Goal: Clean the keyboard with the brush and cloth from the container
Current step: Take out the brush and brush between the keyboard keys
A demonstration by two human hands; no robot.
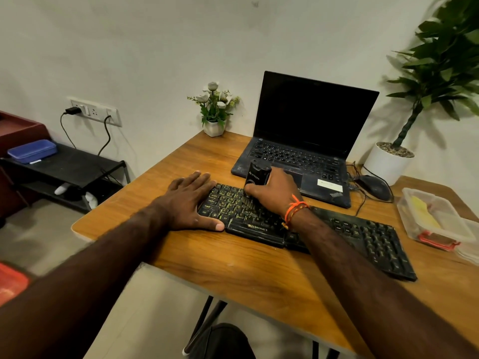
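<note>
A black keyboard (363, 234) with yellow-lit keys lies across the wooden desk (248, 270). My left hand (190, 202) rests flat on the keyboard's left end, fingers straight, thumb along the front edge. My right hand (274, 193), with an orange thread at the wrist, grips a black brush (255, 173) held upright, its lower end down on the keys in the left-middle of the keyboard. A clear plastic container (430, 216) stands at the desk's right edge, with a yellow cloth (422, 211) inside.
An open black laptop (305, 141) sits just behind the keyboard, with a mouse (374, 186) and cables to its right. A small flower pot (213, 126) and a large potted plant (388, 161) stand at the back. A low black shelf (67, 164) is left of the desk.
</note>
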